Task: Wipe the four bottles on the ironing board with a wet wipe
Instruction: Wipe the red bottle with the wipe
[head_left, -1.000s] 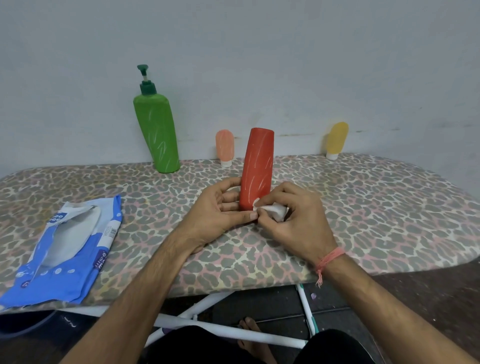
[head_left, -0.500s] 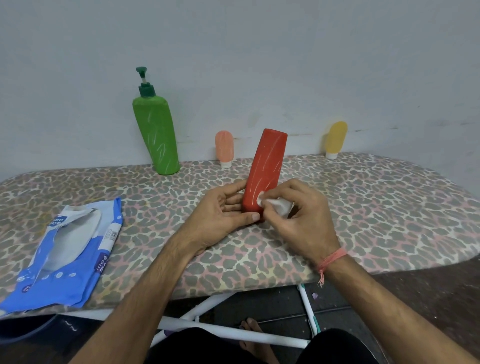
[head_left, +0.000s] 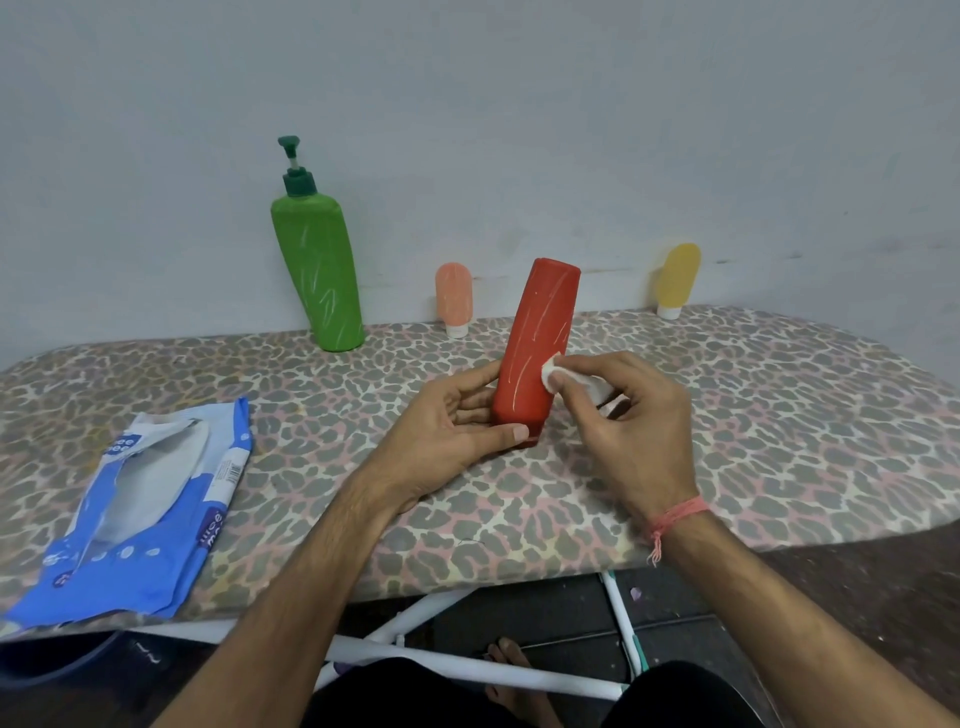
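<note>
Left-hand grip (head_left: 447, 431) round smooth red bottle (head_left: 537, 353)

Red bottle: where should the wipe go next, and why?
Probably up the side. The right hand presses the wipe low on the red bottle, which the left hand holds at its base, and pale streaks show higher up.

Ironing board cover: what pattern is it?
The ironing board cover has a leopard-spot print, grey blotches on cream and pink, clear in the head view.
</note>
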